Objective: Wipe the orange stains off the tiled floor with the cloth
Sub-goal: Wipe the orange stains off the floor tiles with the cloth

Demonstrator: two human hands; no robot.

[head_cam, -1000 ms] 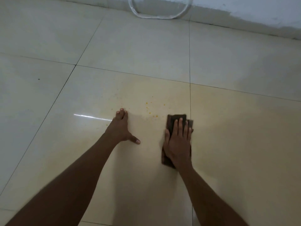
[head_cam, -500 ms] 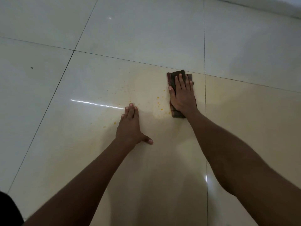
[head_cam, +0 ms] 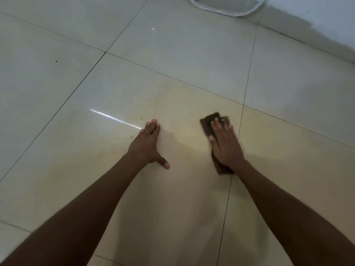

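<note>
As I saw it, the biggest risk was my right hand, flat with fingers straight on the dark cloth, sweeping clear of the orange stains, which lay well apart beside my left hand, splayed flat and holding nothing; the lesser risk was that palm slipping. The glossy tiled floor ran to a pale wall, with a clear looped thing near it.

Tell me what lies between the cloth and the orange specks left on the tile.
The left hand, flat on the floor, lies between the cloth under the right hand and the orange specks beyond its fingertips. Otherwise only bare tile.
</note>
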